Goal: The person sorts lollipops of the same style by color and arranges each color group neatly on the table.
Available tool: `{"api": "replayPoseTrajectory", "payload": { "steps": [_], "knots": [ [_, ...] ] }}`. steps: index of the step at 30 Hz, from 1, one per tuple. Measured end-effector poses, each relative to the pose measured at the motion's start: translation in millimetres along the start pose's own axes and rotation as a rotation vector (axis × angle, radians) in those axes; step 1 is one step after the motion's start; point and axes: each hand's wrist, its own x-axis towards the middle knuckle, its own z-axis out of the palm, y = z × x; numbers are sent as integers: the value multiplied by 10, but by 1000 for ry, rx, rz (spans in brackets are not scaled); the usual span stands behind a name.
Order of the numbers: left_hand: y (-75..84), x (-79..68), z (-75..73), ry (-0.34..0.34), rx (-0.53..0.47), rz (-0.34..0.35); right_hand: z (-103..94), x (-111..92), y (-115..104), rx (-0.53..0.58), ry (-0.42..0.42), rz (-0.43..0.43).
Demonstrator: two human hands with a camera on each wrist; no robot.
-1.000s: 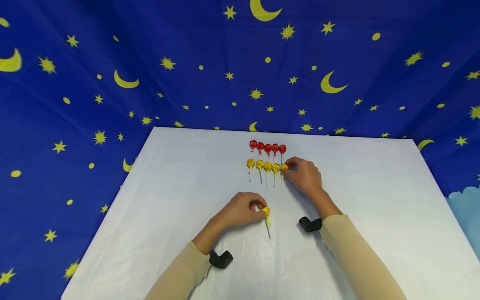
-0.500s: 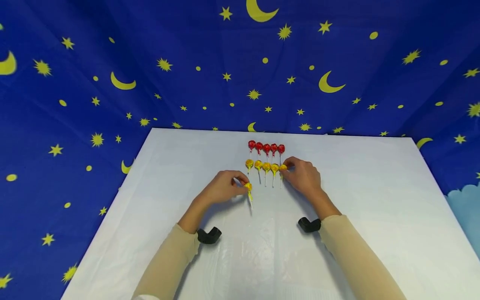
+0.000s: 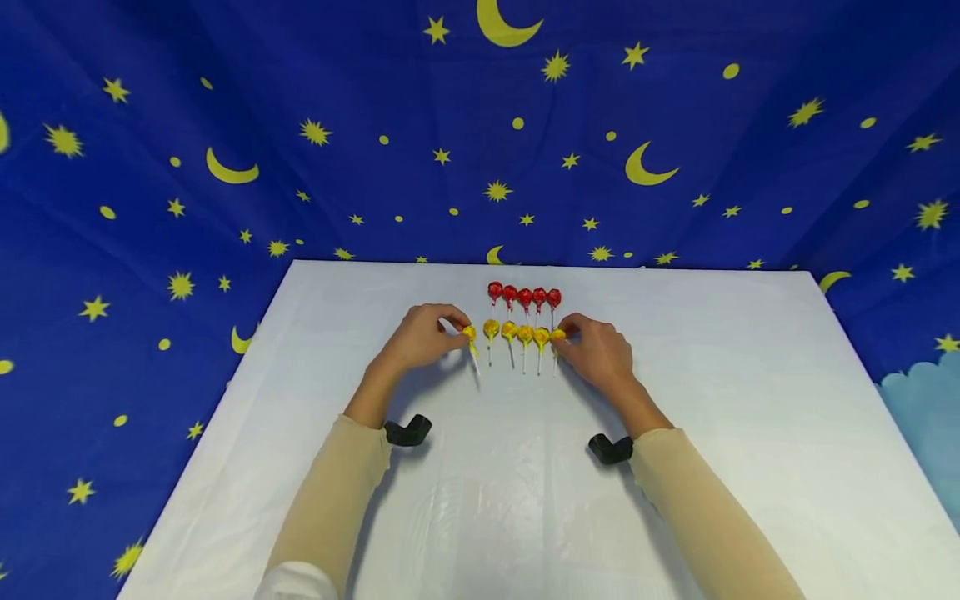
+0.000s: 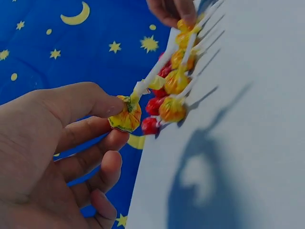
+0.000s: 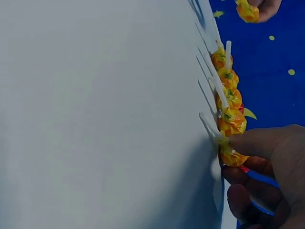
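My left hand (image 3: 424, 335) pinches a yellow lollipop (image 4: 126, 116) by its wrapped head, thumb on one side and fingers on the other. It is at the left end of a row of yellow lollipops (image 3: 525, 335), whose sticks point toward me. The held lollipop's white stick slants down and its shadow falls apart from it on the table. At the row's right end my right hand (image 3: 600, 354) pinches the head of the last yellow lollipop (image 5: 232, 156). Behind them lies a row of several red lollipops (image 3: 525, 297), heads away from me.
The white-covered table (image 3: 480, 517) reaches back to a blue cloth (image 3: 375, 100) printed with yellow moons and stars. A black wrist piece (image 3: 408, 431) sticks out beneath the left forearm, and another black piece (image 3: 611, 448) beneath the right.
My left hand has carried its yellow lollipop from the front middle of the table, away and leftward, to the left end of the yellow row. My right hand stays on the end lollipop.
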Motion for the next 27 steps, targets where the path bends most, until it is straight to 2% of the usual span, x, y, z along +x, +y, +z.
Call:
{"api": "replayPoseTrajectory", "payload": {
  "steps": [7,15,27],
  "knots": [
    [-91,225,-63,9,58,-44,-6,6,-13,-2,0,-1],
    [-222,416,20,-24,59,-38,-1,3,-18,0,-2,9],
    [-235,499,93,-64,53,-46,-13,-13,-19,3,1,7]
  ]
}}
